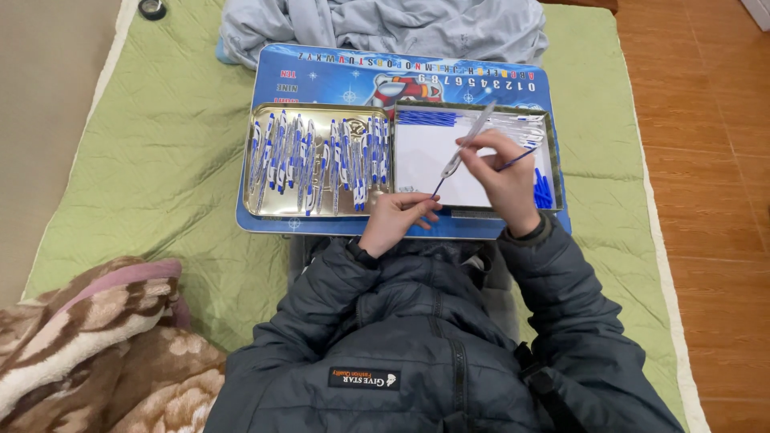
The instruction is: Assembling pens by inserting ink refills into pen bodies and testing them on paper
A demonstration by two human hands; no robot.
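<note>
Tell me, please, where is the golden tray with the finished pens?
In the head view, the golden tray sits on the left half of the blue lap table, directly beside the tray with white paper, just ahead of the left hand.

On the one blue lap board [337,68] there are two metal trays [255,160], the left one with about twenty finished pens [321,160], too crowded for an exact count, and the two hands [505,180] hold one clear pen barrel [469,140] and one blue refill [517,159].
</note>
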